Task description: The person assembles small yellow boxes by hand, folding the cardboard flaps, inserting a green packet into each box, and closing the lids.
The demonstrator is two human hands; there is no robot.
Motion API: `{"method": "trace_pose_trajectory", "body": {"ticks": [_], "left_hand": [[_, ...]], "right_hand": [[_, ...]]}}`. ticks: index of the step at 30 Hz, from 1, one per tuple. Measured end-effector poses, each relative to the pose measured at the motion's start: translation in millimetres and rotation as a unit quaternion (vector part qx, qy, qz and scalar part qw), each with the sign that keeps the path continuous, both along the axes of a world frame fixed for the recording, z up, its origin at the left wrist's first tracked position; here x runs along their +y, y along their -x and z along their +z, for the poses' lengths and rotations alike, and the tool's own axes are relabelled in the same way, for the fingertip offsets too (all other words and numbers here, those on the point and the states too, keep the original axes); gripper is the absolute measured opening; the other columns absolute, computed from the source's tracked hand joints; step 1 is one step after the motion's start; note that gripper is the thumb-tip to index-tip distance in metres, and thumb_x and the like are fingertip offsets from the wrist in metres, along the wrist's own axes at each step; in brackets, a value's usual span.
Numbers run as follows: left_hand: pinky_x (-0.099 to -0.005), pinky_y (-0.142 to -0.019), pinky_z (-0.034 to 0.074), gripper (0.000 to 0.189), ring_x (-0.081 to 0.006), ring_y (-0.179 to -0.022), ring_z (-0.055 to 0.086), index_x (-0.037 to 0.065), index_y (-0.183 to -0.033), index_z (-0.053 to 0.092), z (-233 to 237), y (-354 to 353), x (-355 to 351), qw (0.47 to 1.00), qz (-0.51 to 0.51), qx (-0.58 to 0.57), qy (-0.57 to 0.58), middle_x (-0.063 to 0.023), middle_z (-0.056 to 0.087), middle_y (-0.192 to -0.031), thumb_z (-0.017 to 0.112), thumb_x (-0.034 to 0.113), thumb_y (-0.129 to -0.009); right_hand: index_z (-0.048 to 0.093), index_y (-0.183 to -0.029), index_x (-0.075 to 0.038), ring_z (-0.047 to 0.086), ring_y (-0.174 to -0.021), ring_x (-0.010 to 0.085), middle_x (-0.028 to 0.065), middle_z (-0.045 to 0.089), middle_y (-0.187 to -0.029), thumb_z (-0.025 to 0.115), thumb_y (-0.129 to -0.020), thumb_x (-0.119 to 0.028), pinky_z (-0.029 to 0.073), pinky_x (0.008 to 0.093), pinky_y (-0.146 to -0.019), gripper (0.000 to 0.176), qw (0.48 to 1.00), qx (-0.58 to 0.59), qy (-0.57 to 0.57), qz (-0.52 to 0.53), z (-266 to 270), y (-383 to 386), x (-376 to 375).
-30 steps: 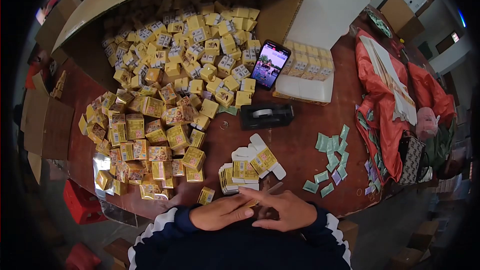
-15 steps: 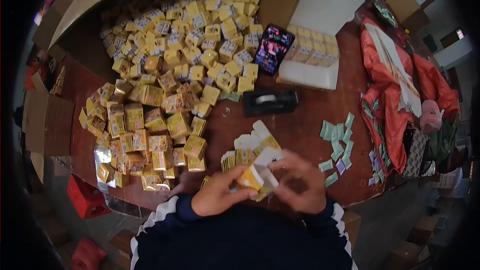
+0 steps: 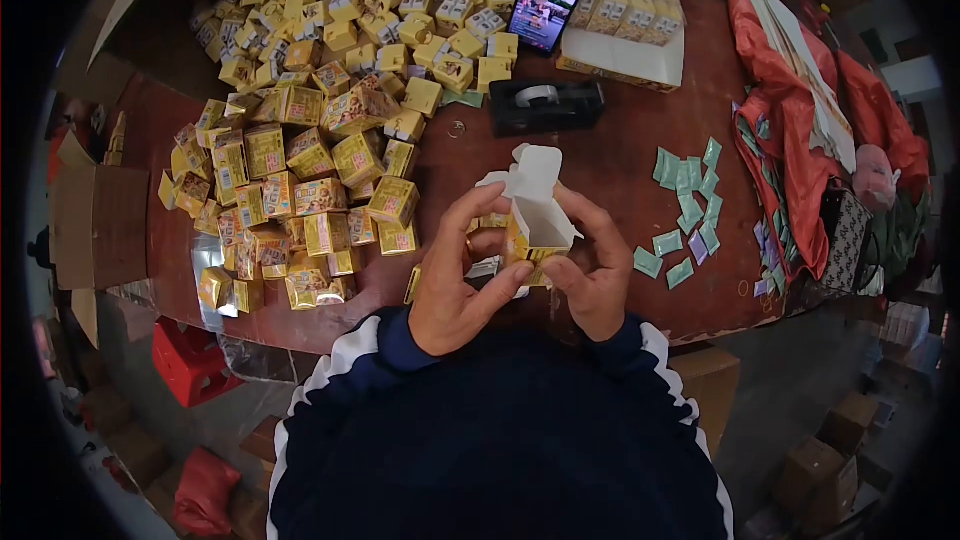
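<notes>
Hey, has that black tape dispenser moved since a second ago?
No. The tape dispenser still sits just on the near side of the phone, as it did before; only the camera's view has shifted.

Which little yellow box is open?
The small carton between the left hand and right hand: its white flaps stand up and you can see inside. The gold boxes heaped at left look closed.

Open lane on tabletop (image 3: 632, 155) between tape dispenser (image 3: 570, 116) and green sachets (image 3: 690, 210); gold box pile (image 3: 320, 196) blocks left.
</notes>
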State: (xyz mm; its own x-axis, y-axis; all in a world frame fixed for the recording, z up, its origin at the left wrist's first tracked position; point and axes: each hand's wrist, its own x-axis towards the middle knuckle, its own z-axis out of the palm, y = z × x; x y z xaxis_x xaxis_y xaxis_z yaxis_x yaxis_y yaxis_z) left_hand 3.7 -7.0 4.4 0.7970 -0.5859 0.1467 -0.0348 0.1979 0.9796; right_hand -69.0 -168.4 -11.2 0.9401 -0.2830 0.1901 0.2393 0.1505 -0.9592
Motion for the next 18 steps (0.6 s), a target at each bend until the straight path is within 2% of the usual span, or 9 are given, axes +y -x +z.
{"method": "trace_pose_trajectory", "body": {"ticks": [1, 3, 5, 10, 15, 17, 18], "left_hand": [[-0.0319, -0.094, 0.052, 0.059, -0.021, -0.111, 0.063, 0.003, -0.145, 0.041, -3.4, -2.3, 3.8, 1.0, -0.024, -0.003, -0.004, -0.014, 0.049, -0.132, 0.067, 0.002, -0.091], [-0.0316, -0.093, 0.053, 0.055, -0.0211, -0.11, 0.064, 0.002, -0.142, 0.045, -3.9, -2.3, 7.2, 0.999, -0.046, -0.005, -0.009, -0.0138, 0.048, -0.132, 0.066, 0.001, -0.091], [-0.0316, -0.094, 0.053, 0.042, -0.0203, -0.11, 0.063, 0.002, -0.132, 0.054, 0.3, -1.1, 8.9, 0.997, -0.068, -0.016, -0.014, -0.0124, 0.048, -0.129, 0.066, 0.001, -0.092], [-0.0306, -0.095, 0.052, 0.028, -0.0175, -0.112, 0.059, 0.002, -0.121, 0.061, -0.6, 0.0, 15.9, 0.996, -0.085, 0.018, -0.021, -0.0108, 0.046, -0.129, 0.065, 0.001, -0.092], [-0.0305, -0.098, 0.049, 0.026, -0.0167, -0.114, 0.057, 0.002, -0.119, 0.061, -10.1, -0.4, 19.8, 0.993, -0.102, 0.054, -0.006, -0.0099, 0.044, -0.131, 0.063, 0.0, -0.093], [-0.0302, -0.098, 0.048, 0.028, -0.0168, -0.115, 0.056, 0.002, -0.121, 0.059, -13.7, -1.2, 18.6, 0.992, -0.082, 0.059, 0.071, -0.0096, 0.045, -0.129, 0.062, -0.001, -0.093], [-0.0302, -0.098, 0.048, 0.028, -0.0168, -0.115, 0.056, 0.002, -0.121, 0.059, -15.9, -0.7, 17.1, 0.992, -0.082, 0.059, 0.071, -0.0096, 0.045, -0.129, 0.062, -0.001, -0.093]], "right_hand": [[0.05, -0.141, -0.001, 0.059, -0.113, 0.0189, 0.0115, 0.055, -0.128, 0.072, -0.091, -0.012, 0.05, 0.0308, -0.094, 0.056, 0.999, -0.022, 0.043, 0.0, -1.0, -0.6, 0.5], [0.054, -0.137, -0.001, 0.059, -0.111, 0.0185, 0.0114, 0.056, -0.127, 0.071, -0.091, -0.014, 0.05, 0.0299, -0.092, 0.051, 0.998, -0.021, 0.052, -0.014, -1.3, -0.5, 4.4], [0.059, -0.133, 0.0, 0.059, -0.11, 0.0182, 0.0113, 0.056, -0.125, 0.071, -0.092, -0.017, 0.05, 0.0291, -0.09, 0.046, 0.998, -0.02, 0.06, -0.03, -3.0, 1.0, 6.7], [0.07, -0.114, 0.0, 0.061, -0.097, 0.0162, 0.0124, 0.06, -0.118, 0.072, -0.089, -0.018, 0.049, 0.0264, -0.084, 0.031, 0.987, 0.0, 0.155, -0.04, -7.5, 8.9, 6.2], [0.07, -0.111, 0.001, 0.063, -0.105, 0.0189, 0.0163, 0.063, -0.121, 0.069, -0.09, -0.01, 0.05, 0.0287, -0.089, 0.024, 0.976, -0.037, 0.213, -0.033, -1.8, 4.8, 5.8], [0.07, -0.111, 0.001, 0.063, -0.109, 0.0198, 0.018, 0.063, -0.124, 0.068, -0.09, -0.007, 0.05, 0.0294, -0.091, 0.023, 0.971, -0.067, 0.227, -0.023, -1.3, 5.0, 10.3], [0.07, -0.112, 0.002, 0.062, -0.112, 0.0221, 0.0186, 0.063, -0.125, 0.069, -0.09, -0.005, 0.049, 0.0315, -0.094, 0.024, 0.99, -0.032, 0.133, -0.043, 1.5, 8.7, 18.5]]}}
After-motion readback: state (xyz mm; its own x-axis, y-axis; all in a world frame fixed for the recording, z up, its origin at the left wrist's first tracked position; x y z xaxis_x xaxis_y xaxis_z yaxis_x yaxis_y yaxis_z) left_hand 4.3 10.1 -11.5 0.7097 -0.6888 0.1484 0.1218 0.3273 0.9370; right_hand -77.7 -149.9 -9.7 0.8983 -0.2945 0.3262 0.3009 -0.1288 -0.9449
